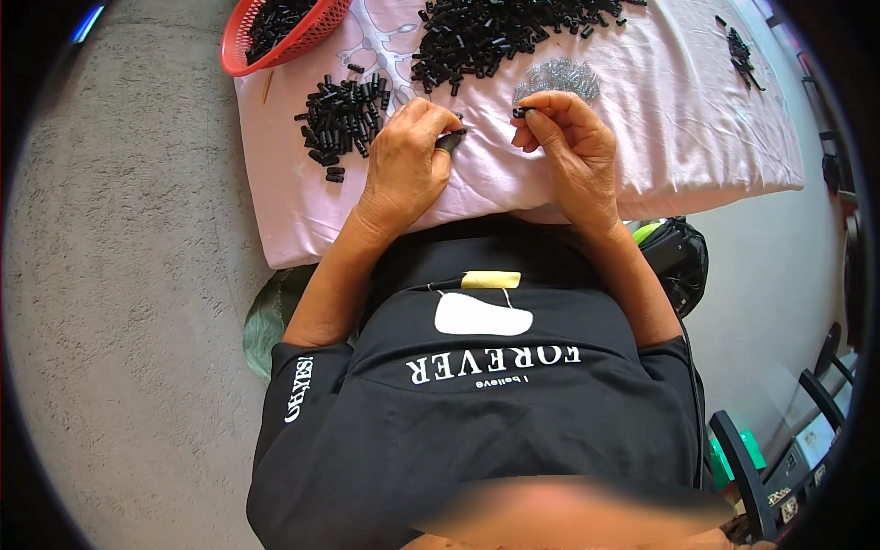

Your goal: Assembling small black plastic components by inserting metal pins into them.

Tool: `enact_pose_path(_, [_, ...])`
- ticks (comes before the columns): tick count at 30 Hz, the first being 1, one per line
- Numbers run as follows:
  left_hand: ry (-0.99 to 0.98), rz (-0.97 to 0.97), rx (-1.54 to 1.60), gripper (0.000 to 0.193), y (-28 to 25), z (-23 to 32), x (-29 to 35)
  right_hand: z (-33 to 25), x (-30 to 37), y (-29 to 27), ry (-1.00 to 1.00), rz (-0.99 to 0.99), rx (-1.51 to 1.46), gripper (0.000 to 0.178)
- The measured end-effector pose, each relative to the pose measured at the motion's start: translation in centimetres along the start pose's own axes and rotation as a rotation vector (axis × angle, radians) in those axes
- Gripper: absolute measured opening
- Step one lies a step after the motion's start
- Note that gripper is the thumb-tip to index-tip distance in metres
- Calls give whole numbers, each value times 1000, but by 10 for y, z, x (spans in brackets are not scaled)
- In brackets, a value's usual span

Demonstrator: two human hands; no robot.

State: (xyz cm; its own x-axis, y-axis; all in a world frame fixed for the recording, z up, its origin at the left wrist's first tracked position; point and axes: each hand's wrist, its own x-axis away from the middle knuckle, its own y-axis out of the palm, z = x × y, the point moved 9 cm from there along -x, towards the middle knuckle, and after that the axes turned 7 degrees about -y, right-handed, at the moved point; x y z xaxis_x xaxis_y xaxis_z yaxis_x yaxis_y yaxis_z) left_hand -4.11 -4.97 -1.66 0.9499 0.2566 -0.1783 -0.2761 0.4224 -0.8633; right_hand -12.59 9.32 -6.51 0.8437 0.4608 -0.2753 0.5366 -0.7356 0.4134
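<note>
My left hand (410,165) is closed above the pink cloth, thumb against fingers. A dark cover sits on its thumb, and a small black piece, mostly hidden, shows at the fingertips. To its right, my right hand (582,151) pinches a small black part (521,112) between thumb and forefinger. Left of my left hand lies a pile of short black ribbed cylinders (344,119). Just beyond my right hand is a heap of small shiny silvery pieces (559,78), which look like little springs. A larger heap of black parts (486,41) spreads behind both hands.
A red plastic basket (302,41) with black parts stands at the far left of the cloth-covered table (678,137). A few black pieces (741,57) lie at the far right. Below the table's right front edge is a dark bag (674,261). Black chair frames (742,467) stand at lower right.
</note>
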Motion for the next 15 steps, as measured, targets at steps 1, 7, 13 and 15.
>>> enact_pose_path(1, [17,-2,0,21,-1,1,0,0,0,-1,3,13,-6,13])
enact_pose_path(7, [-17,32,154,16,-13,16,-5,0,-1,0,3,-8,9,12])
enact_pose_path(13, [17,52,352,17,-20,37,-7,1,-1,-1,10,6,-12,13])
enact_pose_path(15, [14,46,367,17,-18,39,-8,0,-1,0,6,-1,-8,13])
